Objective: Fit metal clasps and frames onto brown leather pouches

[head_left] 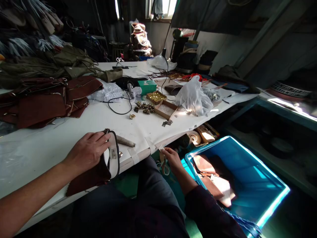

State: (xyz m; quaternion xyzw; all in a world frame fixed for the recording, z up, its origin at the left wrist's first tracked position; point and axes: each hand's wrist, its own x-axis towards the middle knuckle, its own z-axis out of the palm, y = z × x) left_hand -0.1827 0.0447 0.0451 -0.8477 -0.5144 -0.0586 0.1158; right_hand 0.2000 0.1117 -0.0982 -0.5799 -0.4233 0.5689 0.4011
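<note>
On the near edge of the table, my left hand (89, 148) is closed over the top of a dark brown leather bag piece (90, 177). Its pale, dark-edged flap (114, 155) stands up beside my fingers and carries a small metal plate. Just beyond the flap lies a stick-like tool with a wrapped handle (126, 141). My right hand (173, 160) is at the table's edge, thumb and finger pinching a pale strip (162, 155) that hangs down. A loop shows below it, but its kind is unclear. Pale tape pieces (133, 155) stick to the edge nearby.
Brown bags (44, 102) are piled at left. Metal fittings (145, 107), an open cardboard box (165, 109), a green box (147, 87) and a plastic bag (194, 97) occupy the table's middle. A blue bin (250, 175) with leather pieces (215, 185) stands at right.
</note>
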